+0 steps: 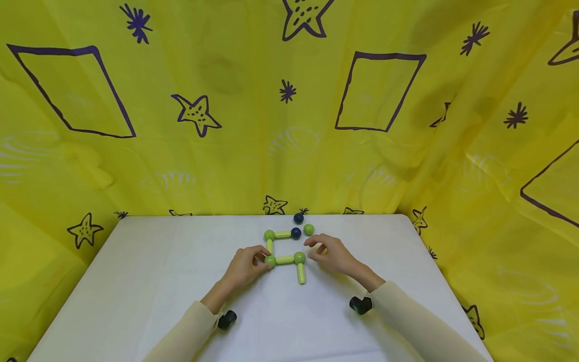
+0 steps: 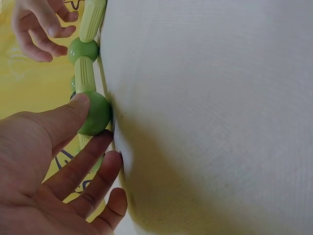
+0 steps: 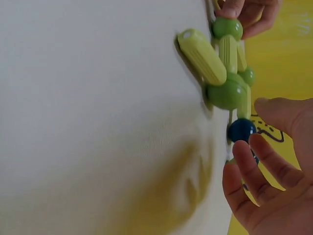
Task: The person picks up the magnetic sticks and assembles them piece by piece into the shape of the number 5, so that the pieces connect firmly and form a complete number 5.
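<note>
My left hand [image 1: 246, 264] pinches a green ball [image 2: 98, 115] between thumb and fingers, at the near left corner of a chain of balls and pale yellow-green rods. One rod [image 1: 285, 260] runs from it to a second green ball [image 1: 299, 257], from which another rod [image 1: 301, 274] points toward me. A third rod [image 1: 270, 246] leads back to a far green ball [image 1: 269, 235], and a further rod [image 1: 282, 235] goes from there to a dark blue ball [image 1: 296, 233]. My right hand [image 1: 332, 254], fingers loosely bent and holding nothing, hovers just right of the second green ball.
A loose dark blue ball [image 1: 298, 218] and a loose green ball [image 1: 309, 229] lie near the back edge of the white table [image 1: 181, 281]. A yellow patterned curtain [image 1: 244, 166] hangs behind and along the sides.
</note>
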`<state>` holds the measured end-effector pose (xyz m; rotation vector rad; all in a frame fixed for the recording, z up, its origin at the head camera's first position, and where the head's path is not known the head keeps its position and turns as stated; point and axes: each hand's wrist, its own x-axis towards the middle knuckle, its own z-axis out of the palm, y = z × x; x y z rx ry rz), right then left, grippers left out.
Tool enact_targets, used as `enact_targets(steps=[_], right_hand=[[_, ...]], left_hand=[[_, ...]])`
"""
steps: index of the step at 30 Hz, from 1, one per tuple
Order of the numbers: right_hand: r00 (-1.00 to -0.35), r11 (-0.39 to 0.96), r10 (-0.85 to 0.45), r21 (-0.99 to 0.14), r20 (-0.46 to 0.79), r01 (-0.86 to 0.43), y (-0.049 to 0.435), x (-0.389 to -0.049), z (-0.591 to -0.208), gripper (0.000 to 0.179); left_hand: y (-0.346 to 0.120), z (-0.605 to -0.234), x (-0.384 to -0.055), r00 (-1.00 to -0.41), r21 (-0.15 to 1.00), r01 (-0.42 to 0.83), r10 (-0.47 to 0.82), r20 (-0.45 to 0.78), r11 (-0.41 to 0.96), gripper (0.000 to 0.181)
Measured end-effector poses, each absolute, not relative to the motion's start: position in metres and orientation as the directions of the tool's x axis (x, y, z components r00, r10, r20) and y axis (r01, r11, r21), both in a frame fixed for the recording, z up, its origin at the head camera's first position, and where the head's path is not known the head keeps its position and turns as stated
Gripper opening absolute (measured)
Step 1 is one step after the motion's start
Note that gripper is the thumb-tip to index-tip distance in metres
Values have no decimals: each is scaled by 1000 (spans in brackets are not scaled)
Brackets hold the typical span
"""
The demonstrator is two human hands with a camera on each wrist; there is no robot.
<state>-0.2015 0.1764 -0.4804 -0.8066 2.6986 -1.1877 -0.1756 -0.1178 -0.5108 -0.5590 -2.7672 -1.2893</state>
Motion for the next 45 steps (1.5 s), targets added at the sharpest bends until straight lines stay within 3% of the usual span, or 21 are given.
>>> enact_targets(steps=[8,15,45], right_hand=[[-919,627,-350,-683,182,-375,174,-224,-489,35],[-958,664,-259,-698,121,-268,170,-240,-496,42],[-971,678,-220,-701,93,-221,161,-257,-508,35]], left_hand=[[-119,-513,-178,-928,721,357,313,202,593,21],[-119,-513,-177,-931,728,349,307,198,590,20],[-119,-513,-175,-934,728,337,309,179,597,20]])
